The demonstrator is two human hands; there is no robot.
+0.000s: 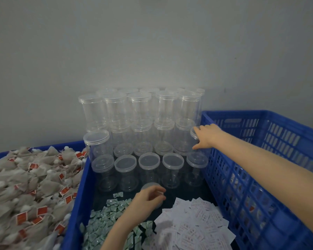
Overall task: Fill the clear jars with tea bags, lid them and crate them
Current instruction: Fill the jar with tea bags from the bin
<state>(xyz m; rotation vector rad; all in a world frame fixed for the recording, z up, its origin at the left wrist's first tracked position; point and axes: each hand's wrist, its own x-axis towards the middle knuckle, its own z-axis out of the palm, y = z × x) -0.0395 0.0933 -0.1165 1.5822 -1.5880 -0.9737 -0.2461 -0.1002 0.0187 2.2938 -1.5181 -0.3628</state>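
Jars everywhere, stacked in tiers against the wall, and every one I can see through is empty with its lid on, so the filling has barely begun as far as this view tells. My right hand reaches to the far right of the stack, fingers wrapped around the upper part of one lidded jar beside the wall of the big blue crate. My left hand sits low over the dark worktop, fingers curled around a clear round lid, blurred, so the exact grip is hard to read. Tea bags with red tags lie heaped in the blue bin on my left, untouched by either hand. Green-white sachets and white slips lie scattered near me. Something shows through the crate's slots, but I can't tell if those are finished jars. By my reckoning nearly everything remains: filling, lidding, crating.
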